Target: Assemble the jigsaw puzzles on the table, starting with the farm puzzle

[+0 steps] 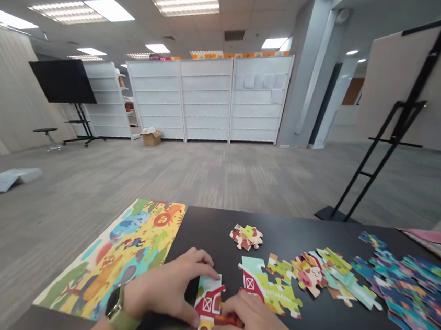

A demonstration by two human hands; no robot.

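Observation:
My left hand (pixel 174 286), with a watch (pixel 114 303) on the wrist, curves along the left side of a strip of joined puzzle pieces (pixel 205 284) showing a red barn. Its thumb and index fingertip touch the strip, spread apart. My right hand (pixel 253 321) pinches a reddish puzzle piece (pixel 226 320) against the strip's right edge; the fingers cover part of it. Just beyond the right hand lies a joined section of puzzle (pixel 270 288) with another red barn and green grass. The strip's lower end runs out of view.
A finished animal puzzle (pixel 132 250) lies at the table's left. Beyond my hands is a small joined cluster (pixel 247 237). Loose farm pieces (pixel 307 274) and a pile of dark blue pieces (pixel 412 290) spread rightward over the black table (pixel 206 226). An easel stand (pixel 379 150) stands behind.

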